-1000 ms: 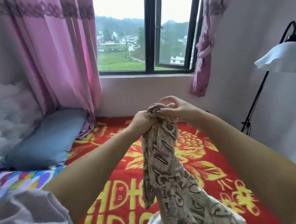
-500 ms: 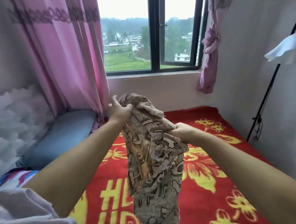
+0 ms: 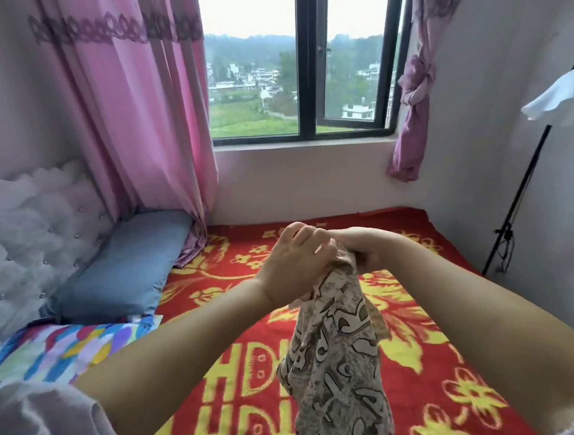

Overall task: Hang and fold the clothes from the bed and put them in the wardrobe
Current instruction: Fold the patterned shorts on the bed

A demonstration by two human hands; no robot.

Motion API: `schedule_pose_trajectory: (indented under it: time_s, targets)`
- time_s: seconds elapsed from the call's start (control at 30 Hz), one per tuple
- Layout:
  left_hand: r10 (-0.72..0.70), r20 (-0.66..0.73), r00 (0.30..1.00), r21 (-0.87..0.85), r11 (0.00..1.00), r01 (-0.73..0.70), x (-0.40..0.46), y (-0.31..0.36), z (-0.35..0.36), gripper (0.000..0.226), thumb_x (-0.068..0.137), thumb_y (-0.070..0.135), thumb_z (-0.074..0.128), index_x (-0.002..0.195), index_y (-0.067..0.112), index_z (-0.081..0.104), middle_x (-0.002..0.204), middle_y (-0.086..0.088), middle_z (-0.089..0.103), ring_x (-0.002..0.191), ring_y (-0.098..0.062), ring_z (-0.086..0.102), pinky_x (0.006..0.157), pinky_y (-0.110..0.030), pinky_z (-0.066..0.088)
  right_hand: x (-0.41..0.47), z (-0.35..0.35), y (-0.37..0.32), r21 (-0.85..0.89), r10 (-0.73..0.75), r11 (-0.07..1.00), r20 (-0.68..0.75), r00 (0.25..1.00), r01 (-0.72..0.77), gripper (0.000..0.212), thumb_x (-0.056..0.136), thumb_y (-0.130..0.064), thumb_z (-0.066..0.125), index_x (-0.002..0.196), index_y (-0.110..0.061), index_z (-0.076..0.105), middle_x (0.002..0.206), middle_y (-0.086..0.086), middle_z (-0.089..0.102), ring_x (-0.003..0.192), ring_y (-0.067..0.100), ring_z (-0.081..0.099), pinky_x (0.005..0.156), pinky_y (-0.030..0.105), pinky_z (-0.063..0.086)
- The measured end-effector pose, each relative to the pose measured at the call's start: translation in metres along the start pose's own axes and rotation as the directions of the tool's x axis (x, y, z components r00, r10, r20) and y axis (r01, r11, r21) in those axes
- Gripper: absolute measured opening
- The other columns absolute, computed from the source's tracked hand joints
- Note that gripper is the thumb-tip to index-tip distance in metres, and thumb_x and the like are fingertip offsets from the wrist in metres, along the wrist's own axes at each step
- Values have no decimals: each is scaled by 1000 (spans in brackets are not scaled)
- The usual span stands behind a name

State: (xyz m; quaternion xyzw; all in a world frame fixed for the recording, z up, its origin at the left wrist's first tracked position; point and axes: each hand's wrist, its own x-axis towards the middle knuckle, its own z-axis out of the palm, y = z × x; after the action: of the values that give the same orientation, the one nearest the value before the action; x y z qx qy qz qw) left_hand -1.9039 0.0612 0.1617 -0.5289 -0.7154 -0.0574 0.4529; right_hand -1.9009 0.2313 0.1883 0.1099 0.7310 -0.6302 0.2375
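Observation:
A beige patterned garment (image 3: 338, 358) hangs bunched in the air above the bed (image 3: 439, 359), which is covered by a red blanket with yellow flowers. My left hand (image 3: 292, 264) and my right hand (image 3: 361, 246) meet at the garment's top edge, side by side and touching. Both grip the cloth there. The lower part of the garment drops out of view at the bottom of the frame. No wardrobe or hanger is in sight.
A blue pillow (image 3: 127, 264) lies at the bed's head beside a tufted white headboard (image 3: 21, 240). A multicoloured cloth (image 3: 62, 352) sits near left. A pink curtain (image 3: 131, 109) hangs left of the window (image 3: 303, 71). A floor lamp (image 3: 524, 169) stands at right.
My hands were apart half a second ago, the left one raised. They have come together at the garment's top, and the cloth hangs narrower and lower.

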Motion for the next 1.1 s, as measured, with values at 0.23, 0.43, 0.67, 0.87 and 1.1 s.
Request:
schedule_pose_trajectory:
  time_s: [0.23,0.43,0.67,0.87,1.1]
  targets:
    - [-609,340,716,-398,597,697,47,-25,-9,3,96,8,43,93,7,43,66,-3,49,60,-27,51,57,-36,41,-11,-14,14,-250,-53,967,-411,910,-56,70,94,-64,28,112,-5,62,112,10,65,102,26,61,83,43,44]
    - [-612,448,652,-380,530,758,78,-49,-4,17,93,7,48,107,7,57,88,-6,60,75,-18,55,64,-24,41,-32,9,6,-565,-442,809,-403,801,162,52,85,-48,49,91,0,68,90,14,72,79,28,70,63,39,57]
    - [-494,436,752,-407,637,655,100,-54,-27,22,88,6,51,94,9,73,90,3,61,68,0,53,57,-3,40,-6,29,20,-631,-452,775,-502,737,45,34,92,-28,48,65,-9,56,68,4,62,57,19,53,45,25,37]
    - [-413,631,656,47,865,499,67,-82,-44,25,96,16,48,114,13,65,105,-8,67,91,-25,63,72,-34,51,-4,-24,18,-711,-394,663,-597,699,-234,16,85,-14,49,79,-8,63,94,16,69,87,34,65,65,31,45]
    - [-408,636,655,137,895,425,33,-89,-24,36,92,54,51,113,29,66,102,7,69,84,-14,62,51,-24,41,-11,-54,-10,-777,-603,619,-565,563,-118,22,88,-4,43,97,-7,62,101,19,67,95,36,62,71,34,45]
